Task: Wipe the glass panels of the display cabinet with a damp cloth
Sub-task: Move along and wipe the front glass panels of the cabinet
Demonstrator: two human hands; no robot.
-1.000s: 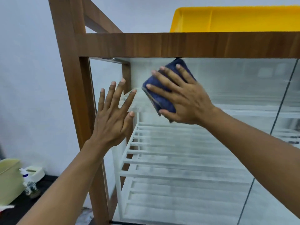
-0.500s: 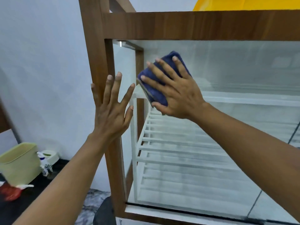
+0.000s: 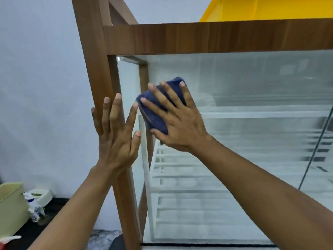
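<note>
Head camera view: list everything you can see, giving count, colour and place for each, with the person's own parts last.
display cabinet: one, brown wood frame, centre and right
glass panels: at least two, clear but hazy, front and left side of the cabinet
shelves: count unclear, white slatted, inside behind the glass
cloth: one, dark blue, against the front glass
tray: one, yellow, on top of the cabinet
container: one, pale green, lower left
tub: one, white, beside the container
left hand: one, flat against the cabinet's left post
right hand: one, pressing the cloth on the glass
</note>
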